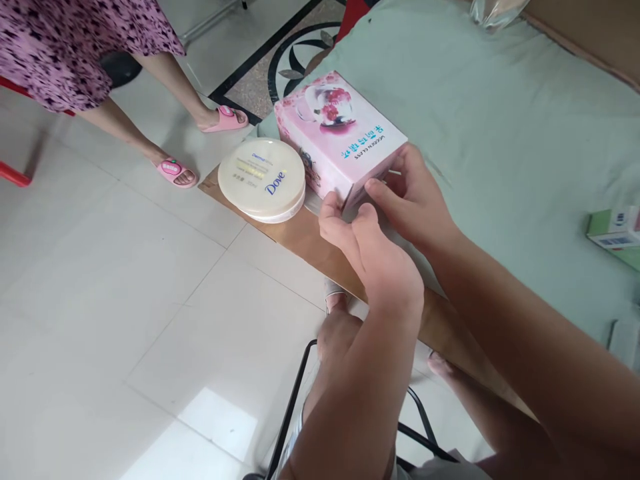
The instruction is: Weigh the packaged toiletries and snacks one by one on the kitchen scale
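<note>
A pink glass-cup box (345, 127), printed with a cup and flowers, lies on the green-covered table near its edge. At the box's near end, my left hand (377, 257) has bent fingers against the lower corner, with the thumb close to the end face. My right hand (420, 200) grips the right corner of that same end, thumb in front and fingers curled round the side. Most of the end face is hidden by my hands. Beside the box, touching or nearly so, sits a round cream-lidded Dove tub (260, 177).
A brown strip (310, 250) runs along the table's edge. On the green cover (490, 133), a green-and-white carton (617, 230) lies at far right and a clear plastic-wrapped item (495, 13) at the back. Another person's legs, in pink slippers (173, 172), are at left.
</note>
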{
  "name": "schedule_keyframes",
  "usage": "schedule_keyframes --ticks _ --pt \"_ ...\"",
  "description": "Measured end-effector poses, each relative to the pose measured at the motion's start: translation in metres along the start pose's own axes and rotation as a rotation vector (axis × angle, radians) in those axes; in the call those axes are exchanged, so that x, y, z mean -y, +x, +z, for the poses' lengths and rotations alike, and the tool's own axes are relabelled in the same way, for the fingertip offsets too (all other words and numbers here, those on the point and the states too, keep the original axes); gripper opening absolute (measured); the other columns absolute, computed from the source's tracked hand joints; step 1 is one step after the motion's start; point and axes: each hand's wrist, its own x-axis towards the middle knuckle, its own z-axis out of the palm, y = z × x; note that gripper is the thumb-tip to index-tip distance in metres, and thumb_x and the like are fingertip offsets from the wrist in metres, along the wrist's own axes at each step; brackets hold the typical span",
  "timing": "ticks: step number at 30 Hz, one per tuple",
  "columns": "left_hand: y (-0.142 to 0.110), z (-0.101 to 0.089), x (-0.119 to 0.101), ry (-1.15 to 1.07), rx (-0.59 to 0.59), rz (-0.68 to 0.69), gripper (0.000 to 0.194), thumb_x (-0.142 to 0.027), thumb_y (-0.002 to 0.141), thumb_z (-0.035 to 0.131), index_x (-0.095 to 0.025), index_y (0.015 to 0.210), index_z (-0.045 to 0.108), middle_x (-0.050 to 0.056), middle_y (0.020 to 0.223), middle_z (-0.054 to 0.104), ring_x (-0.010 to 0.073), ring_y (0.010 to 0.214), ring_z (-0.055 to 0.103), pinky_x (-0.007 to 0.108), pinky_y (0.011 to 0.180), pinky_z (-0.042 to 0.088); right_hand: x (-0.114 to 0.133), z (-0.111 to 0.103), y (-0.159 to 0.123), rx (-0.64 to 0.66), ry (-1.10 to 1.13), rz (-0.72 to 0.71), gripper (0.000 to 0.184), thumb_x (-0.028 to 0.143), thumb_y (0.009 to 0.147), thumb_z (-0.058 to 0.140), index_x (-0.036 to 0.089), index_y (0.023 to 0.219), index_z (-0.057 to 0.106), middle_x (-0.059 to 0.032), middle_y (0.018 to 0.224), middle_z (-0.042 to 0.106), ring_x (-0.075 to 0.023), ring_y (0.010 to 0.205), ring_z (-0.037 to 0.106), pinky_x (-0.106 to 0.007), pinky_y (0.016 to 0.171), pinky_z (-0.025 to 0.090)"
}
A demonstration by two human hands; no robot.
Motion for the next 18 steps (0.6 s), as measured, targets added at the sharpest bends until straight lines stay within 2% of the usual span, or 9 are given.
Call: schedule_keyframes --ticks 2,5,7,9,11,13,15,18 --pt "0.0 0.0 -0.002 -0.021 -0.037 -0.024 0.035 -0.047 0.109 0.025 -0.033 0.139 0.036 0.0 0.169 0.032 0.0252 0.168 0.023 0.049 0.125 0.047 0.003 0.003 0.002 0.043 0.002 0.021 0.038 0.037 0.082 0.075 0.031 0.113 0.055 0.0009 0.125 0.073 -0.0229 0.106 0.073 -0.052 0.097 0.065" --pt "-0.002 0.0 -0.004 -0.051 -0.077 -0.046 0.028 -0.039 0.108 0.031 -0.032 0.133 0.041 0.003 0.16 0.042 0.0245 0.162 0.033 0.048 0.119 0.05 0.009 0.007 0.005 0.082 -0.008 0.041 0.037 0.03 0.084 0.071 0.031 0.116 0.053 -0.0007 0.127 0.072 -0.0221 0.106 0.072 -0.053 0.102 0.062" --pt "-0.005 0.0 -0.004 -0.023 -0.094 0.016 0.022 -0.035 0.105 0.034 -0.031 0.126 0.041 0.005 0.147 0.047 0.0239 0.154 0.042 0.047 0.114 0.051 0.013 0.008 0.005 0.096 -0.013 0.027 0.037 0.027 0.085 0.069 0.03 0.119 0.054 -0.002 0.132 0.071 -0.0218 0.111 0.072 -0.052 0.107 0.06" --pt "-0.011 0.0 -0.005 0.006 -0.084 0.154 0.012 -0.033 0.102 0.04 -0.029 0.112 0.043 0.005 0.124 0.054 0.0229 0.135 0.055 0.044 0.103 0.054 0.013 0.004 0.0 0.06 -0.044 0.04 0.045 0.027 0.085 0.071 0.03 0.127 0.056 -0.0041 0.142 0.067 -0.0247 0.125 0.069 -0.055 0.115 0.055" --pt "-0.017 -0.001 -0.007 0.004 0.038 0.289 0.004 -0.03 0.098 0.046 -0.027 0.095 0.045 0.003 0.096 0.054 0.0198 0.102 0.062 0.039 0.085 0.054 0.012 -0.004 -0.01 -0.026 -0.082 0.085 0.061 0.032 0.083 0.076 0.033 0.139 0.053 -0.0048 0.151 0.061 -0.0295 0.139 0.063 -0.059 0.12 0.051" --pt "-0.021 -0.001 -0.01 -0.014 0.263 0.331 0.015 -0.025 0.095 0.049 -0.025 0.08 0.044 0.001 0.075 0.048 0.0167 0.075 0.054 0.036 0.069 0.049 0.012 -0.02 -0.029 -0.103 -0.093 0.111 0.071 0.038 0.083 0.079 0.041 0.147 0.049 -0.0026 0.154 0.057 -0.0318 0.144 0.06 -0.062 0.119 0.05" --pt "-0.024 0.0 -0.012 -0.026 0.458 0.285 0.025 -0.022 0.094 0.05 -0.025 0.071 0.04 0.0 0.066 0.045 0.0154 0.064 0.046 0.035 0.06 0.044 0.016 -0.04 -0.055 -0.141 -0.09 0.081 0.07 0.039 0.084 0.077 0.05 0.147 0.049 0.0004 0.155 0.057 -0.0305 0.141 0.062 -0.063 0.117 0.051" --pt "-0.028 0.002 -0.015 0.009 0.604 0.168 0.037 -0.019 0.094 0.054 -0.023 0.064 0.033 -0.001 0.061 0.038 0.0133 0.06 0.039 0.033 0.053 0.037 0.024 -0.072 -0.099 -0.29 -0.061 0.069 0.058 0.038 0.082 0.08 0.051 0.136 0.062 -0.0025 0.144 0.064 -0.0302 0.127 0.07 -0.065 0.115 0.053"
